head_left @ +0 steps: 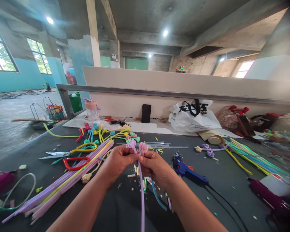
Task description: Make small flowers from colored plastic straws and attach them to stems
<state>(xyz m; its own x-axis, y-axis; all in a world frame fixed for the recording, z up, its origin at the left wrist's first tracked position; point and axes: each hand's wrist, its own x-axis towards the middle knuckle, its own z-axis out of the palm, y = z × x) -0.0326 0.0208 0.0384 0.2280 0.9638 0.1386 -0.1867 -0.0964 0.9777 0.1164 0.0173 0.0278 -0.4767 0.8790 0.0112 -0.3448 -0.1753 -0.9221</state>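
My left hand pinches a lilac pipe-cleaner flower just under its fluffy head. A long lilac stem runs down from between my hands toward the front edge of the view. Fingers closed, my right hand grips a pink pipe-cleaner flower beside the lilac one. From under the right hand a blue stem curves down. My fingertips meet below the two flower heads and hide where the stems join, if they do.
Left lie a pipe-cleaner bundle, yellow-handled scissors and a red-handled tool. Finished flowers sit behind. Right, a blue glue gun trails its cord. A phone leans at the back near a white bag. Scraps litter the dark table.
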